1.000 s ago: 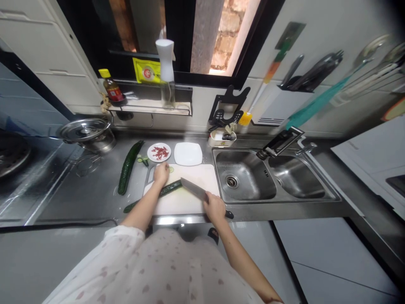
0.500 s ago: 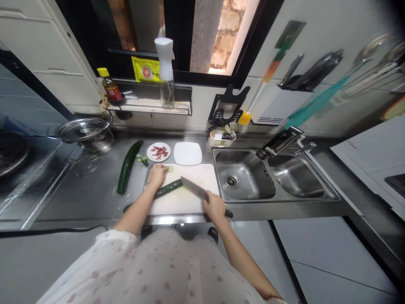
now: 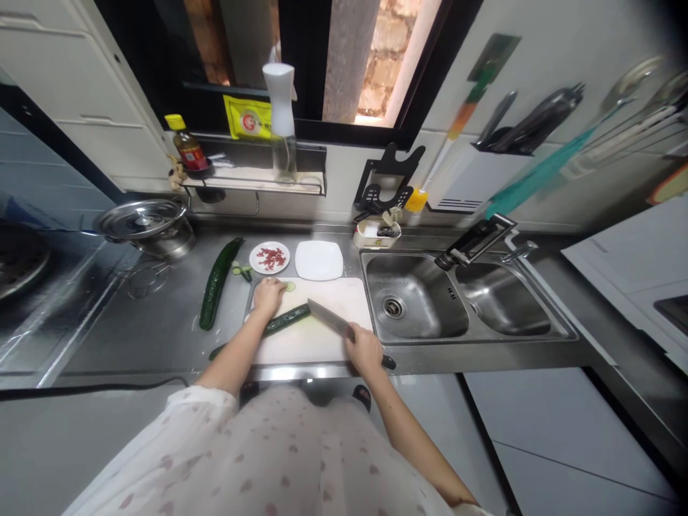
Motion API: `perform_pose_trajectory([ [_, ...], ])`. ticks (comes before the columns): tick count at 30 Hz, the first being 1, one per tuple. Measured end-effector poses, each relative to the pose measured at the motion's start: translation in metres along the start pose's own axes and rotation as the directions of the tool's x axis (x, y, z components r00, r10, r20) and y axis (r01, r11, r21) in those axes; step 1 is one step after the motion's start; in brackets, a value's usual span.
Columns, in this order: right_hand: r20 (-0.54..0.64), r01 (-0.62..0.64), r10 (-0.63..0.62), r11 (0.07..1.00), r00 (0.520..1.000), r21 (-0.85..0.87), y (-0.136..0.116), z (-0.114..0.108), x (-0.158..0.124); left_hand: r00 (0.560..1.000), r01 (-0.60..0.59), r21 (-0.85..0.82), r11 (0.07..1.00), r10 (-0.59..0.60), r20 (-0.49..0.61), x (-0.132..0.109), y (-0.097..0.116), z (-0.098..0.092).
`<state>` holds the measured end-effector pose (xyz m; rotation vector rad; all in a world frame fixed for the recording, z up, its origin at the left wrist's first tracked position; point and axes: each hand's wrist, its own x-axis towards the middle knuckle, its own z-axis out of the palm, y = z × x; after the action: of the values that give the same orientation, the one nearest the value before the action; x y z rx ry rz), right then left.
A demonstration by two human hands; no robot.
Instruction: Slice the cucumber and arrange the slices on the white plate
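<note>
A cucumber (image 3: pixel 288 319) lies on the board (image 3: pixel 322 350), long axis eight-to-two; the knife (image 3: pixel 329 317), clenched in the right hand (image 3: pixel 365 352), points to ten. The left hand (image 3: pixel 267 295) (half-curled, hold unclear) meets a slice (image 3: pixel 291 287) at eleven.

We see shiny metal in the tabletop (image 3: pixel 145 331), the sink (image 3: pixel 430 304) and the pot (image 3: pixel 175 242), and duller metal in the knife (image 3: pixel 329 317). To us the board (image 3: pixel 306 345) looks like smooth, matt plastic, the cucumbers (image 3: pixel 218 288) glossy but bumpy, the shirt (image 3: pixel 284 459) matt cloth, the bricks (image 3: pixel 390 36) rough.
</note>
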<state>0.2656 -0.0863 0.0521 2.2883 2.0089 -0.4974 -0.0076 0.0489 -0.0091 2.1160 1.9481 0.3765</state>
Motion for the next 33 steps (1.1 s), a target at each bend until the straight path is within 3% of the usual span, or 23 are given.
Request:
perform_pose_trajectory([
  [6, -0.013, -0.028, 0.029, 0.998, 0.999, 0.064, 0.0, 0.003, 0.002, 0.996, 0.078, -0.097, 0.992, -0.082, -0.037, -0.004, -0.001, -0.004],
  [13, -0.009, -0.103, 0.108, 0.972, 0.994, 0.209, -0.001, 0.006, 0.006, 0.983, 0.151, -0.221, 0.964, -0.17, -0.069, -0.029, 0.0, -0.006],
  [22, -0.008, -0.067, 0.072, 0.957, 0.997, 0.282, -0.007, 0.008, 0.012, 0.997, 0.001, -0.262, 0.965, -0.022, -0.077, -0.06, 0.024, 0.001],
  [33, 0.076, 0.043, -0.064, 0.965, 0.995, 0.258, -0.033, -0.006, 0.023, 0.992, -0.124, -0.277, 0.953, 0.115, -0.048, -0.071, 0.038, 0.003],
])
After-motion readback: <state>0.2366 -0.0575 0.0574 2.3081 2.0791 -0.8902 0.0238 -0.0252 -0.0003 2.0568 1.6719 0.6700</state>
